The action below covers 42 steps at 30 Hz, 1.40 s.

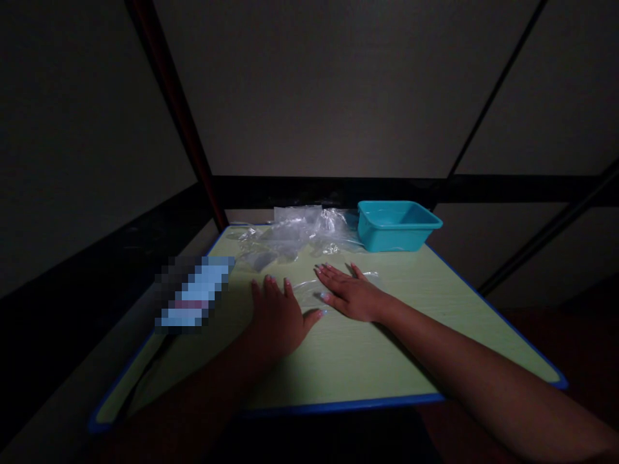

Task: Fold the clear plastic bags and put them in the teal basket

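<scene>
A clear plastic bag lies flat on the table, partly covered by both hands. My left hand rests palm down over its left side, fingers stretched out and thumb pointing right. On its right part my right hand also lies flat, with fingers apart and pointing left and forward. A corner of the plastic shows beyond the right hand. Neither hand grips anything. Just behind them is a crumpled heap of clear plastic bags.
A turquoise plastic basin stands at the back right of the light green table, which has a blue edge. At the left edge is a blurred-out, lit screen-like object with a dark cable. Walls rise behind the table.
</scene>
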### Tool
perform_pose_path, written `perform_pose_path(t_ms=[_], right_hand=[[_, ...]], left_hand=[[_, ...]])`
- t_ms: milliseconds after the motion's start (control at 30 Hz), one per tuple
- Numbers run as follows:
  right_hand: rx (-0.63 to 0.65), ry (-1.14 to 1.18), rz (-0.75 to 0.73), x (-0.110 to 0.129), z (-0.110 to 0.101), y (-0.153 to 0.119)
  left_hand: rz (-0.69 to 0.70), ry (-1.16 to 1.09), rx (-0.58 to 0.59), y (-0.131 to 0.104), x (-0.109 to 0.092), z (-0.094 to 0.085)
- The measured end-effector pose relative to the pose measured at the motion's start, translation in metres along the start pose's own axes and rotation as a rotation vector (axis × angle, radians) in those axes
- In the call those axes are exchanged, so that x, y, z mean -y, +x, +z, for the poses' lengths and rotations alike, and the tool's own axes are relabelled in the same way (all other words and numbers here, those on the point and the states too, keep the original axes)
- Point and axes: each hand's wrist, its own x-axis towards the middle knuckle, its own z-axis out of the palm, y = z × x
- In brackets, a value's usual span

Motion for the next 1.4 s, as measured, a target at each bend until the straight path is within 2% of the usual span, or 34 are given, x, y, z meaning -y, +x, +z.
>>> perform_pose_path(t_ms=[133,200,300,433,700,800,1067,1267,1400], right_hand=[[-0.004,-0.001,0.003,0.0,0.001,0.001],[-0.008,-0.003,0.003,-0.001,0.002,0.001],[-0.011,-0.003,0.003,0.0,0.003,0.002],[-0.015,-0.015,0.009,0.0,0.003,0.002],[-0.022,-0.011,0.049,-0.009,0.002,0.005],[-0.018,-0.012,0.062,-0.01,0.001,0.005],[-0.025,0.023,0.053,-0.008,-0.002,0.004],[-0.092,0.009,0.048,-0.018,-0.009,0.001],[-0.071,-0.012,0.096,-0.025,-0.011,-0.001]], left_hand=[[-0.026,0.03,-0.117,0.003,0.003,-0.005],[0.024,0.016,-0.203,0.007,0.005,-0.007],[0.114,-0.027,-0.244,0.013,0.007,-0.005],[0.16,-0.046,-0.178,0.019,0.009,0.0],[0.152,-0.041,0.025,0.023,0.015,0.004],[0.143,-0.016,0.058,0.023,0.018,0.003],[0.01,0.068,0.146,0.022,0.017,-0.004],[-0.026,0.047,0.212,0.023,0.019,-0.006],[-0.042,0.043,0.206,0.025,0.021,-0.003]])
